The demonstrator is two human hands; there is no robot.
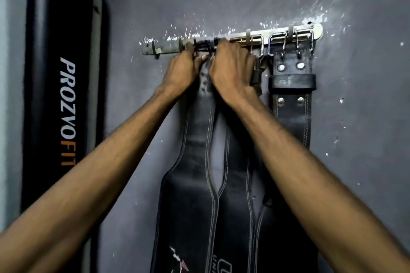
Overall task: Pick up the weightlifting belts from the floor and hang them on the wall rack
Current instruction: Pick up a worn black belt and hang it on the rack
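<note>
Flanking the belt's (pixel 199 131) top end, both hands (pixel 180 71) (pixel 233 68) grip it.

Dim, cool grey light, no hard shadows. Brightest glints sit on the chrome rack (pixel 316 31) at upper right; white scuffs on the wall (pixel 366 106) catch light too. The pad (pixel 51 29) at left goes near black, lettering readable. The left belt (pixel 190 195) shows dull sheen, stitching crisp. Black buckle (pixel 205 45) smeared by blur. Forearms (pixel 99 184) stretch at the lower corners.
</note>
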